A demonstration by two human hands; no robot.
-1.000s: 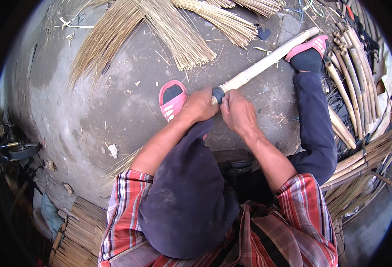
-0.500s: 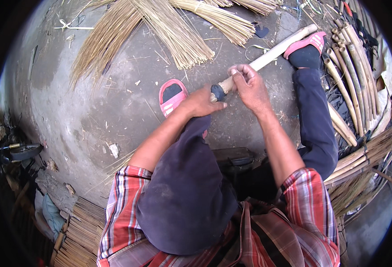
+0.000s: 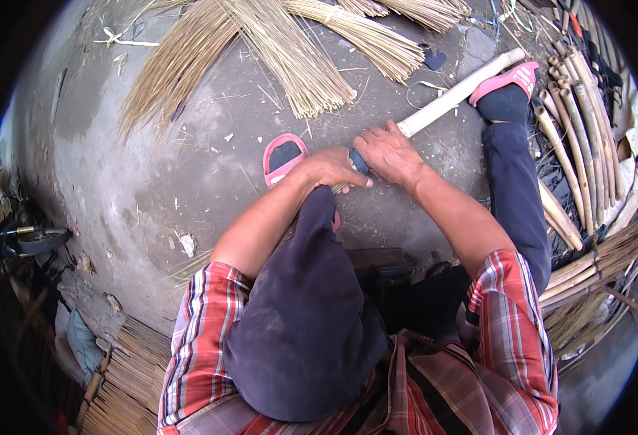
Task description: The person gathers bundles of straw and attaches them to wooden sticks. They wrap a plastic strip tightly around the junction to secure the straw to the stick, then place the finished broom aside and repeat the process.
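Note:
A pale bamboo pole (image 3: 458, 94) runs diagonally from my two hands up to the right, its far end beside my right foot. My right hand (image 3: 390, 154) is closed around the pole just above a dark band (image 3: 359, 161) near its lower end. Pressed against that banded end is my left hand (image 3: 327, 168), its thumb pointing right and its fingers curled beneath. A few straw-coloured ends peek out below the left hand; what else it covers is hidden.
Bundles of thin dry stalks (image 3: 290, 65) lie on the concrete floor ahead. Several bamboo poles (image 3: 583, 138) are stacked at right, with more stalk bundles (image 3: 612, 254) below them. Pink sandals (image 3: 286, 154) are on my feet. A wheel (image 3: 43, 241) is at far left, above slender sticks (image 3: 127, 377).
My right hand has come down the pole toward the dark band and changed from loosely curled fingers to a firm wrap. My left hand stays at the banded end.

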